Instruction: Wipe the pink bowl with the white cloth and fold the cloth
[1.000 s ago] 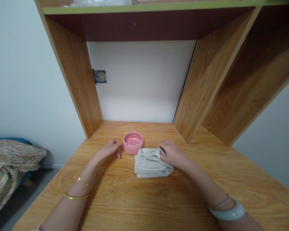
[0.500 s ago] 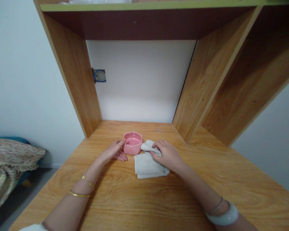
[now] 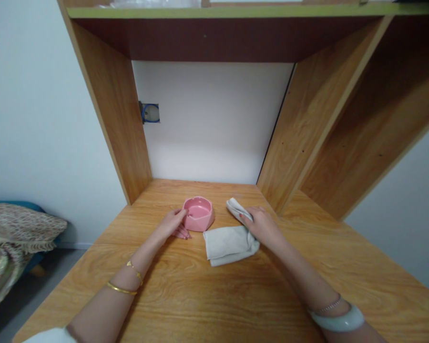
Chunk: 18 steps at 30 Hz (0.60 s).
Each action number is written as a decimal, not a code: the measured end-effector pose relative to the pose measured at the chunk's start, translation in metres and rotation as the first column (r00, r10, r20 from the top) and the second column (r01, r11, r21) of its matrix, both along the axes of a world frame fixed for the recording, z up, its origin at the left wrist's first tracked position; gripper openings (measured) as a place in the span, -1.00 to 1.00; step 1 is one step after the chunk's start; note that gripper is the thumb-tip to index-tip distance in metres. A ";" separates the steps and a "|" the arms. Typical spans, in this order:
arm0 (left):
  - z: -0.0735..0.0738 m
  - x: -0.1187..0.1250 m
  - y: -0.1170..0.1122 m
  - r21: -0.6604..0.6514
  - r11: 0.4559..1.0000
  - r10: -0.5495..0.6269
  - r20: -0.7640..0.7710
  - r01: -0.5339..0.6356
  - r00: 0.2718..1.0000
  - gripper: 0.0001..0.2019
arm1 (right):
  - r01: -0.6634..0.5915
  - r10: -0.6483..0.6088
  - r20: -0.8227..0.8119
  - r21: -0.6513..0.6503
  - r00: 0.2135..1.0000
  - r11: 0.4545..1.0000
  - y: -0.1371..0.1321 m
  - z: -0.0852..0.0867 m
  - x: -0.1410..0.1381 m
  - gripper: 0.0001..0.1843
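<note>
A pink ashtray (image 3: 200, 220) with a notched, many-sided rim stands upright on the wooden desktop. My left hand (image 3: 175, 225) is at its left side, thumb against the rim and the other fingers low beside its wall. To the right lies a light grey cloth (image 3: 229, 244), folded flat in front, with its far end lifted. My right hand (image 3: 260, 225) pinches that raised end, which stands apart from the ashtray. Part of the cloth is hidden under the right hand.
Wooden side panels (image 3: 110, 109) rise at the desktop's (image 3: 186, 300) back, under a shelf (image 3: 214, 38). A socket opening with blue wire (image 3: 150, 113) shows in the white back panel. Off to the left, a patterned blanket (image 3: 17, 228) drapes over blue furniture.
My right hand has moved right, drawing the raised cloth end away from the ashtray's side. The cloth has shifted slightly right. My left hand stays at the ashtray.
</note>
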<state>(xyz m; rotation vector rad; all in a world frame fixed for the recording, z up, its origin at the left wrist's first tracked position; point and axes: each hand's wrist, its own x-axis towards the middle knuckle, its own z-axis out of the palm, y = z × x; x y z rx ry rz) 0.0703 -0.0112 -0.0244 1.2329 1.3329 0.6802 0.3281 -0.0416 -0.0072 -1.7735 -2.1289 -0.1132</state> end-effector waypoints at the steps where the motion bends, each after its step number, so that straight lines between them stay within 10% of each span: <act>1: -0.001 0.001 0.001 0.008 1.000 0.005 -0.013 -0.005 1.000 -0.53 | 0.032 -0.031 -0.031 0.060 0.999 0.998 0.001 0.001 0.005 -0.71; 8: 0.003 0.009 -0.008 0.066 0.997 -0.027 -0.067 0.031 0.997 -0.59 | -0.009 0.125 -0.309 0.352 0.943 0.936 0.001 0.009 0.014 -0.71; 18: 0.007 0.020 -0.020 0.254 0.960 -0.092 -0.124 0.121 0.988 -0.57 | -0.322 0.370 -0.272 0.204 0.888 0.924 -0.017 -0.001 -0.034 -0.69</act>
